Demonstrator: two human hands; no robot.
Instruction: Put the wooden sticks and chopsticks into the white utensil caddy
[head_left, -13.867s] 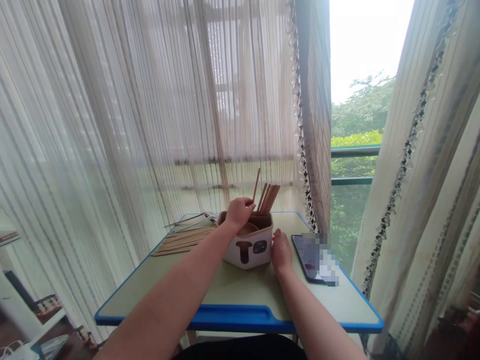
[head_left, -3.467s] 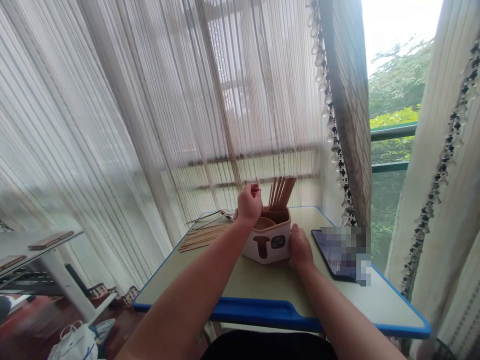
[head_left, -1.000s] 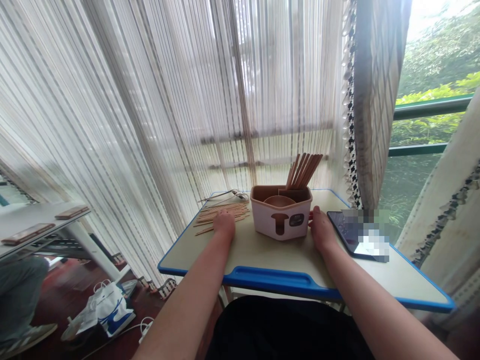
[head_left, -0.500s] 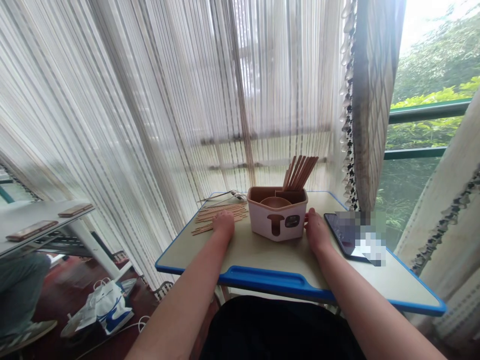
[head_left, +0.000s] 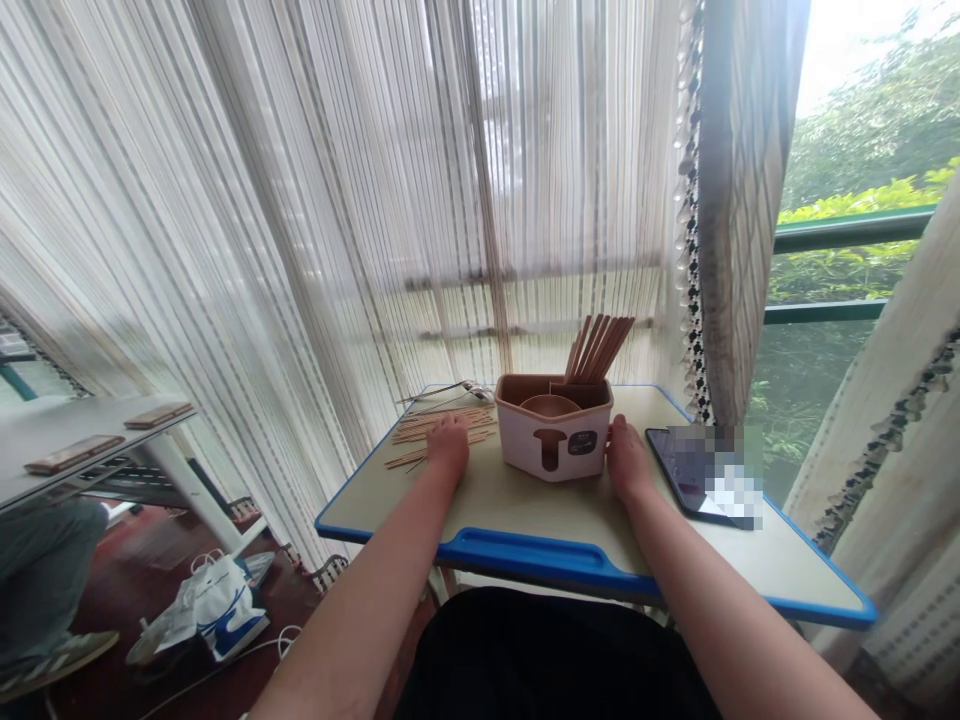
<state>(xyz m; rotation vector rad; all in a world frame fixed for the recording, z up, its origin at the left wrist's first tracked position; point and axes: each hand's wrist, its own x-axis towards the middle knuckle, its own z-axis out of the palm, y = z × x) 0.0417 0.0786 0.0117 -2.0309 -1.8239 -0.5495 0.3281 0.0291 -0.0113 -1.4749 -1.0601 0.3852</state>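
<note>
I see the loose chopsticks (head_left: pixel 439 425) scattered on the tabletop (head_left: pixel 525 505) under my left hand (head_left: pixel 448 445); its fingers are curled, and I cannot tell if they pinch one. A standing bunch (head_left: pixel 600 348) already fills the holder (head_left: pixel 555 440), which my right hand (head_left: pixel 626 465) touches, empty and relaxed. I judge the work about half done.

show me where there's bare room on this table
Bare: the table strip between holder and blue edge; the left front corner, nearer than the sticks; the right front corner, nearer than the phone. Crowded: left rear, sticks under the left hand.
</note>
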